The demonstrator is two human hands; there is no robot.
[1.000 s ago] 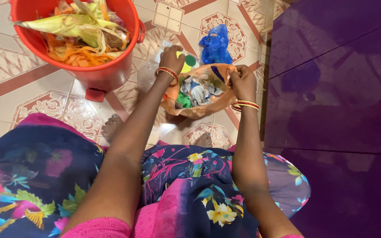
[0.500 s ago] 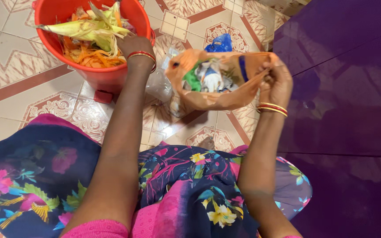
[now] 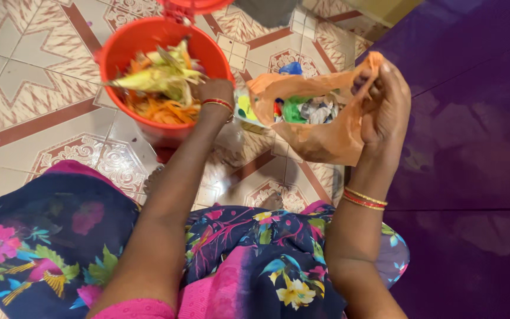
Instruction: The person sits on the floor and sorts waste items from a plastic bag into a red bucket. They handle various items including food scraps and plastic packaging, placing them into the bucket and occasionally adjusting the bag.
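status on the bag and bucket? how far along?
Done: the orange bag is off the floor, open, with mixed wrappers inside. In hand: the right hand pinches its rim; the left hand is in the red bucket among vegetable scraps. Left: scraps fill the bucket.

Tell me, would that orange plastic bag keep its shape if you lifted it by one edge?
Probably not. The orange bag looks thin and crumpled, sagging below the right hand that grips its rim, so it is likely floppy. The scraps inside seem light and could spill if it tips.
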